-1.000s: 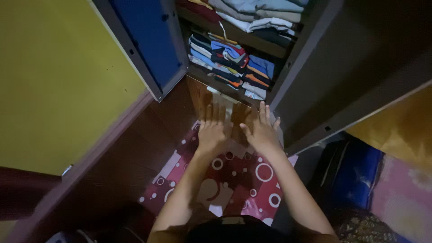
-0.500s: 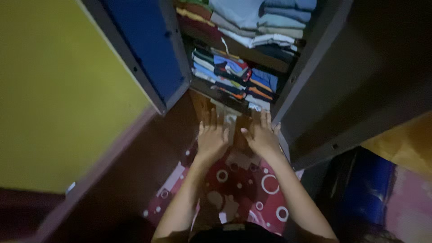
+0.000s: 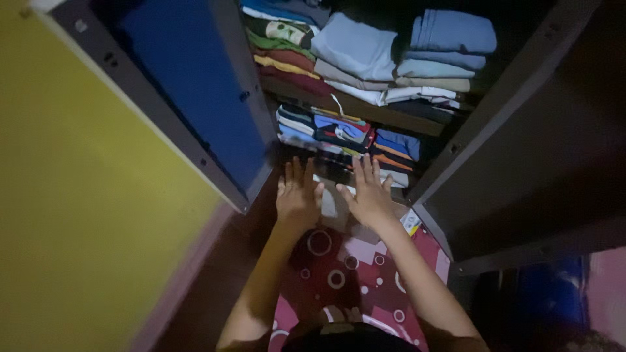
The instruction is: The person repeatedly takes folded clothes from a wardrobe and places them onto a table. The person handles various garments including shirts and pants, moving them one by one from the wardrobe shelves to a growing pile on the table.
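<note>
Both hands reach forward, palms down, at the mouth of an open wardrobe (image 3: 456, 150). The left hand (image 3: 297, 195) and the right hand (image 3: 368, 195) lie side by side, a small gap between them, fingers spread and flat, gripping nothing that shows. Under and between them a pale folded cloth (image 3: 329, 203) sits at the foot of the wardrobe, just in front of the lower stack (image 3: 345, 137) of striped and coloured clothes; in this dim light it is hard to tell whether the palms press on the cloth or hover just above it. Farther up, a shelf (image 3: 365, 107) carries an upper stack (image 3: 372, 58) of blue, grey and red folded clothes, some edges hanging past the shelf's front. The blue door (image 3: 189, 85) stands open on the left, its edge near the left hand, with a yellow wall (image 3: 78, 195) beyond it. A red mat (image 3: 352, 274) with white rings covers the floor beneath the forearms. As a judgement: flat, open hands have little hold on soft fabric, so the cloth could buckle or lose its fold if pushed; the lower stack is close enough for fingertips to knock it askew; the door's edge could catch the left wrist; and the poor light makes all of this easier to misjudge.
</note>
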